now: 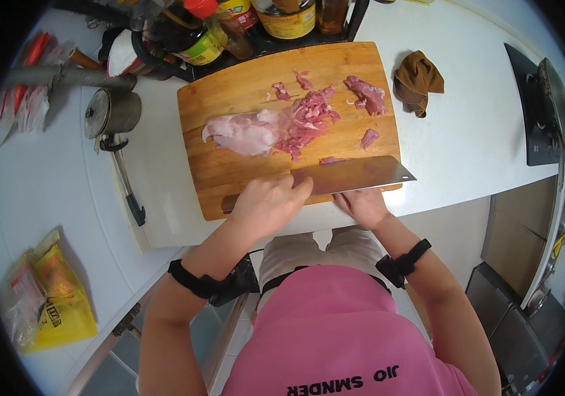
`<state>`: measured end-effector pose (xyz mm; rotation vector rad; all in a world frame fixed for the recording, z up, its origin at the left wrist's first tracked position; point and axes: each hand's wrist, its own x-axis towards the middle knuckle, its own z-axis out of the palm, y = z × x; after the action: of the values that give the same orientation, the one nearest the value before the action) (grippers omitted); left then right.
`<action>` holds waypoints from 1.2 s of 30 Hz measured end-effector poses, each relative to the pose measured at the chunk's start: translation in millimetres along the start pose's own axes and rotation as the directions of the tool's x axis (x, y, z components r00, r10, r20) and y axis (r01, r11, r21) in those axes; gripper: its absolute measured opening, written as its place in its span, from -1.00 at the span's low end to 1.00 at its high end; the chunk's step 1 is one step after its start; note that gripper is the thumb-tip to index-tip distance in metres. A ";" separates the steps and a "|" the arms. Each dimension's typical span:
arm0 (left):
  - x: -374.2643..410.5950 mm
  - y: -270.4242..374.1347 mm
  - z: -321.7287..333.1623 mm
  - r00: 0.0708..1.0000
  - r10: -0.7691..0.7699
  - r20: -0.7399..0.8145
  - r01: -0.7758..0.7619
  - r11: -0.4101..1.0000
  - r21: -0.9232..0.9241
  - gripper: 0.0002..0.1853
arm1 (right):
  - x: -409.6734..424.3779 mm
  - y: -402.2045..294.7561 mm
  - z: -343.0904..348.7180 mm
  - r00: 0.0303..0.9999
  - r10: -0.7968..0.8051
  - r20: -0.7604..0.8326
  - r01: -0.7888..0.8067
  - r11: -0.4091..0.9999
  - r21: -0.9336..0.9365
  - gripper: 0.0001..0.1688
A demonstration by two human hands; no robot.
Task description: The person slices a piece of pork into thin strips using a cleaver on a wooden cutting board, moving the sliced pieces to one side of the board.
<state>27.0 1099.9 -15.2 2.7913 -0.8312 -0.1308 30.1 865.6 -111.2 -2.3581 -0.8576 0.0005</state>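
Note:
My left hand is closed around the handle end of a cleaver, whose broad blade points right over the near edge of a wooden cutting board. My right hand is beside the board's near edge, just below the blade; its fingertips are partly hidden by the blade. On the board lies a large pale piece of raw meat, touching a heap of red cut meat. Smaller pieces of meat are at the right, and a strip shows just behind the blade.
Behind the board, a black rack holds sauce bottles and jars. A brown cloth lies to the right, before a black cooktop with a pan. A lidded pot and a yellow bag are at left.

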 end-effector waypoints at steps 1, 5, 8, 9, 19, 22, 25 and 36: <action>2.4 -2.4 2.2 1.000 0.022 0.009 -0.022 1.000 0.011 -0.70 | -0.2 1.1 3.1 1.000 0.010 -0.027 -0.010 1.000 0.007 -0.71; 1.6 -16.0 -6.9 0.990 0.028 0.136 -0.029 1.000 0.007 -0.67 | 3.6 1.1 2.5 0.998 0.039 -0.048 -0.036 0.998 0.058 -0.74; 4.6 -23.1 -11.5 0.967 0.008 0.253 0.006 0.999 -0.052 -0.71 | 4.7 4.2 5.5 0.997 0.002 -0.082 0.000 1.000 0.021 -0.74; 8.2 -22.7 -9.6 0.960 0.003 0.280 0.015 0.998 -0.065 -0.74 | 4.3 5.1 7.1 0.996 -0.012 -0.084 0.012 1.000 0.009 -0.73; 76.6 13.2 16.9 0.974 0.050 0.222 -0.014 0.987 -0.159 -0.92 | -6.6 12.5 8.1 0.999 -0.027 0.045 0.027 1.000 -0.008 -0.65; 61.9 -9.3 5.7 0.959 -0.066 0.274 0.107 0.985 -0.139 -0.90 | 7.0 7.0 2.0 0.987 -0.100 -0.126 0.102 0.995 0.014 -0.60; 45.7 -29.4 -12.2 0.951 -0.210 0.225 0.254 0.948 -0.190 -0.87 | 5.6 7.8 -5.8 0.987 -0.112 -0.117 0.125 0.985 0.117 -0.61; 24.6 -24.3 -3.2 0.989 -0.095 0.111 0.106 0.990 -0.092 -0.85 | 23.9 17.7 -6.2 0.969 0.092 -0.228 -0.080 0.995 0.060 -0.70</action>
<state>60.9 1106.8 -18.4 2.7535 -0.6870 -0.3313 60.5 865.4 -111.2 -2.2908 -0.6354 -0.2103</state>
